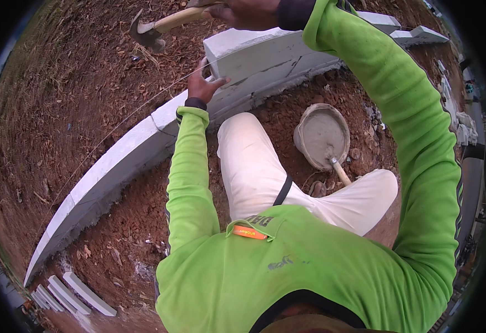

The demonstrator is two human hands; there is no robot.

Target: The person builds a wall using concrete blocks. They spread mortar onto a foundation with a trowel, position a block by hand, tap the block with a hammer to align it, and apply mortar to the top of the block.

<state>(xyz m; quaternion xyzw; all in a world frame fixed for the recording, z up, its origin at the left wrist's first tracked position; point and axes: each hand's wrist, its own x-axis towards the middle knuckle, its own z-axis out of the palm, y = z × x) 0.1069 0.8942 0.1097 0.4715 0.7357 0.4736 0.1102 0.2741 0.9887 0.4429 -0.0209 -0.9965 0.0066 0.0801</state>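
My left hand (203, 87) rests against the end of a raised white concrete block (254, 58), thumb and fingers stretched apart. This block stands on a curved row of pale curb blocks (115, 150). At the top edge my right hand (251, 12) is closed on a wooden-handled tool (179, 20). The tool's curved metal head (147, 34) points left over the soil; its exact kind I cannot tell. A brownish piece beside that hand is cut off by the frame. Right of my knee, a bucket (322, 136) holds grey mortar, with a wooden handle (340, 171) sticking out.
A thin string (101, 143) runs along the row's far side. Loose white slabs (84, 291) lie on the ground at lower left. More white blocks (418, 36) are at upper right. Brown soil (76, 83) with dry litter borders the row.
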